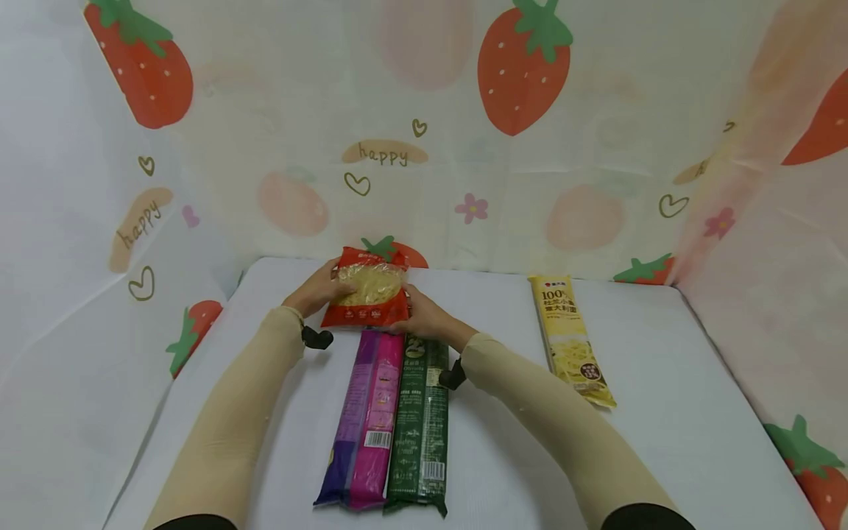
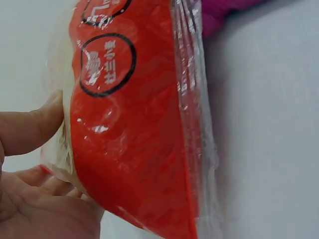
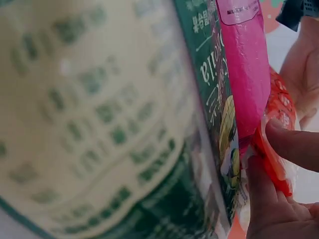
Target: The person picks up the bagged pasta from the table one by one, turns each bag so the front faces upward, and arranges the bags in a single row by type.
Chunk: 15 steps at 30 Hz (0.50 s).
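A red bag of noodles, with a clear window showing pale noodles, is held at both sides near the table's back edge. My left hand grips its left side; in the left wrist view the thumb lies on one face and the fingers behind. My right hand pinches the lower right corner, thumb and fingers on opposite faces in the right wrist view. Just in front of the bag, a purple-and-pink noodle package and a green package lie side by side, lengthwise. The green one fills much of the right wrist view.
A yellow pasta package lies at the right of the white table, beyond my right forearm. Cloth walls printed with strawberries stand at the back and both sides. Dark wrist cameras sit on both wrists.
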Motion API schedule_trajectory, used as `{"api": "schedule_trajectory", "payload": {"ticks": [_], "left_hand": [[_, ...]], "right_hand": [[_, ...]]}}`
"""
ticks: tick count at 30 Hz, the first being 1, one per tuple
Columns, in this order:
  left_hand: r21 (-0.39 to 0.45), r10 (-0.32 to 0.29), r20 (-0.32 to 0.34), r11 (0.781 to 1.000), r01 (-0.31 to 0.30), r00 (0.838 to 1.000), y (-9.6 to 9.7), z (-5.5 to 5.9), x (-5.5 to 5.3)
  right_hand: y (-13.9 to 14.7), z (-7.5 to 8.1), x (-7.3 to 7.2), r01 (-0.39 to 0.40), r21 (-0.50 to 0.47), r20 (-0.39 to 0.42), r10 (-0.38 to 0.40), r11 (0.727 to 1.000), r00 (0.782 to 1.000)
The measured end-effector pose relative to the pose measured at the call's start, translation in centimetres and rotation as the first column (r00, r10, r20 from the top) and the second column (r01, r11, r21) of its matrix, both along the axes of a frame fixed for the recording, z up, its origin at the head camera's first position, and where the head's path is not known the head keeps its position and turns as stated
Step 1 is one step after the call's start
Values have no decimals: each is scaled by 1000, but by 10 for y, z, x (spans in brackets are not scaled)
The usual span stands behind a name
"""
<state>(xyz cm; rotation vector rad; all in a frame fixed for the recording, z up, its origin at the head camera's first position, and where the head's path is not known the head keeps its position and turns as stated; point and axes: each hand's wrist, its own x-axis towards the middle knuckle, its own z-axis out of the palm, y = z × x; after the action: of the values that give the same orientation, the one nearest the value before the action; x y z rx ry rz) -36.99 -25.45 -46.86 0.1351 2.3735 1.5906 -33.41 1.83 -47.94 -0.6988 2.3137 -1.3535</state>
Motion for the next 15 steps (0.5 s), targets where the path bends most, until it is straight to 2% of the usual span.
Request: {"api": "schedule_trajectory", "payload": {"ticks": [5, 8, 11, 15], "left_hand": [[18, 36, 2, 999, -36, 999, -3, -8, -4], [22, 34, -12, 999, -33, 999, -3, -11, -7], [-64, 8, -54, 998, -12, 999, -3, -12, -7], [-227, -44, -90, 974, 23, 995, -4, -10, -8]], "right_hand": [[-6, -1, -1, 10, 77, -75, -4, 997, 997], [-7, -3, -2, 34, 130, -88, -23, 991, 996], [-9, -6, -1, 43, 198, -85, -26, 979, 996], [-12, -7, -1, 45, 266, -90, -21, 963, 996]]}}
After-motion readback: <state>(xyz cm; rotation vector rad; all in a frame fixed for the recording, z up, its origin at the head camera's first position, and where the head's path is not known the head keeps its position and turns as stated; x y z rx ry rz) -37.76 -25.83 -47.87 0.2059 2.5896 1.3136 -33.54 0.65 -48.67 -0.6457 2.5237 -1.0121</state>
